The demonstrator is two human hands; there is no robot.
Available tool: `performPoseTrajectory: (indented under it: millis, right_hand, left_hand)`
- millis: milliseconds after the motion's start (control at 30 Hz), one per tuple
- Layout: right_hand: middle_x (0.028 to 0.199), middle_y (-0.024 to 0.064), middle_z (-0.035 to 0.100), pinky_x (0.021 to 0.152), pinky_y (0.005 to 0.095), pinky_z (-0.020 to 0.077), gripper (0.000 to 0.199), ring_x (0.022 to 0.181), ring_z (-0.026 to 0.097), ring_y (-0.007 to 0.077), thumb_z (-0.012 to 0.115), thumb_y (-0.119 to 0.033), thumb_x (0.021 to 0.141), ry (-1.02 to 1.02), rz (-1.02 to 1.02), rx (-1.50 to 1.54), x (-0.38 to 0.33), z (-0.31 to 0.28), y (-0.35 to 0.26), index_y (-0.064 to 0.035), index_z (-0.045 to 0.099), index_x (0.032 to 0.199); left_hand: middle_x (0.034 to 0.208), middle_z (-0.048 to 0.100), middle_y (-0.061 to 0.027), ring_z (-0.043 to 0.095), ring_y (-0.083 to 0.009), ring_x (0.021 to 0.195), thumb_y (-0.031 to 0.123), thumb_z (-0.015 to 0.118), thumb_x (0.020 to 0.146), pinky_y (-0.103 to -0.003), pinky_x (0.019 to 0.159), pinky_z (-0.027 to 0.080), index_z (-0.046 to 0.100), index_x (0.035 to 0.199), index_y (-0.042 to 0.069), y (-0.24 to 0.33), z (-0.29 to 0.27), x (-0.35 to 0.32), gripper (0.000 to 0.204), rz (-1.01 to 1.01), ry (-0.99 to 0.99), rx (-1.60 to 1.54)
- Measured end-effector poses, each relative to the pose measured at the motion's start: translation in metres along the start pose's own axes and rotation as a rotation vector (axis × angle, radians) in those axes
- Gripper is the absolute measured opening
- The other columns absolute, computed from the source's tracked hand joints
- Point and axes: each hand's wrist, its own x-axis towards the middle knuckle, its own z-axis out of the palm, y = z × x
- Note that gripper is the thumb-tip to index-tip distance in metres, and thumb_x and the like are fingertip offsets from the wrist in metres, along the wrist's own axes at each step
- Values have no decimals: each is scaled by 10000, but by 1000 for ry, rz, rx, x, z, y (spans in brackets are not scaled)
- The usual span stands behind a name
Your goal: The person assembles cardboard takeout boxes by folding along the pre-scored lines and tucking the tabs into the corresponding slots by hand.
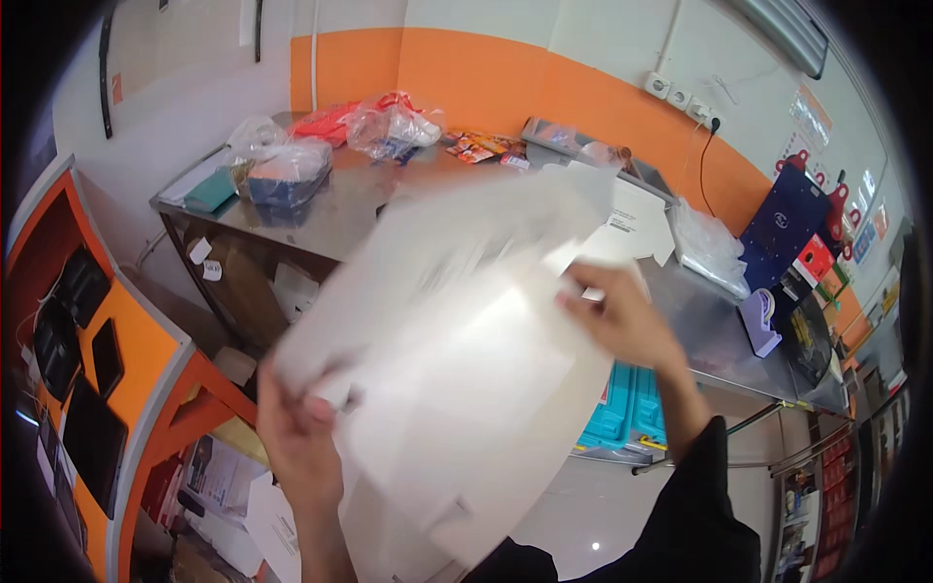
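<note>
A large white sheet [457, 389], smeared by motion, is spread in front of me above the floor and the near edge of the table. Faint dark print crosses its upper part, and I cannot tell whether it is paper, thin card or a flat bag. At its left edge my left hand [296, 428] is closed on it, thumb toward me. My right hand [622, 316] pinches it at the upper right edge between thumb and fingers. Behind it on the table lies another white printed piece [637, 223], partly hidden by the sheet.
A metal table [321, 219] runs along the orange wall, bearing plastic-wrapped goods [287, 170], a red bag [326, 124] and a lilac tape dispenser [760, 325]. Turquoise cases [632, 403] sit below it. Left stands an orange shelf [146, 340] with dark devices.
</note>
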Motion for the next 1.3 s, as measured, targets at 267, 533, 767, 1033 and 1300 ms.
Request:
performPoseTrajectory:
  millis: [267, 533, 767, 1033, 1300]
  right_hand:
    - [723, 215, 627, 633, 384, 476, 242, 628, 583, 317, 677, -145, 735, 272, 315, -321, 36, -69, 136, 49, 645, 876]
    - [1009, 308, 636, 851, 459, 496, 377, 970, 623, 447, 618, -47, 669, 162, 437, -647, -3, -26, 188, 43, 621, 1035]
    - [957, 281, 604, 836, 469, 469, 440, 941, 589, 462, 627, -45, 711, 229, 467, -307, -39, -26, 220, -6, 495, 1129]
    - [878, 141, 600, 762, 386, 463, 107, 796, 577, 260, 607, -84, 923, 667, 246, -221, -40, 15, 55, 15, 574, 945]
    - [1045, 120, 565, 753, 343, 490, 579, 938, 582, 252, 803, -172, 788, -372, 371, 483, -137, 259, -52, -13, 551, 1283]
  left_hand:
    - [1299, 532, -165, 537, -244, 1198, 280, 588, 984, -367, 946, 480, 445, 1355, -3, -82, 92, 62, 487, 248, -274, 216]
    - [1158, 513, -233, 491, -401, 1132, 266, 770, 816, -458, 1003, 414, 449, 1341, -18, -143, 164, 64, 677, 291, -601, 488]
    - [1268, 483, -228, 445, -374, 1215, 151, 692, 865, -463, 1047, 365, 516, 1243, -56, -143, 181, 49, 466, 468, -731, 550]
    - [1402, 399, -231, 373, -413, 1300, 245, 711, 865, -507, 1095, 317, 410, 1424, 16, -107, 78, 7, 675, 283, -352, 494]
    - [1355, 429, -227, 407, -404, 1276, 206, 757, 832, -454, 1075, 351, 448, 1379, 7, -42, -169, -172, 659, -406, 325, 1287]
